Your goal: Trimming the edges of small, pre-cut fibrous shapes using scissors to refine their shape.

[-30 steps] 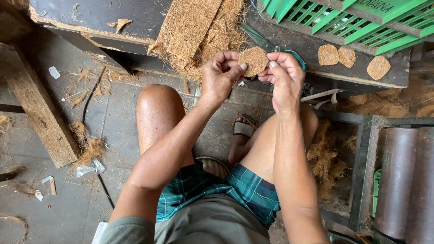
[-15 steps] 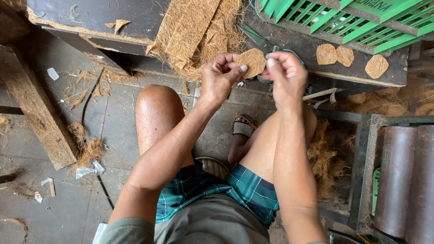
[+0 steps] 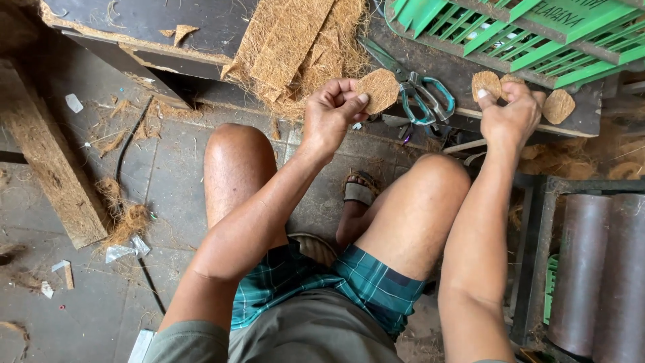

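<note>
Beside the scissors, left hand pinched 1 coir disc; right hand closed on another; a light edge grip served best.

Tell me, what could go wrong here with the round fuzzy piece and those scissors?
The left hand pinches the round fibre disc only by its edge, out past the bench, so it might slip and drop to the floor. The scissors lie on the bench edge between both hands; a reaching hand could bump them or get nicked. The right hand is at the cut discs, which sit near the edge and could be knocked off.
</note>
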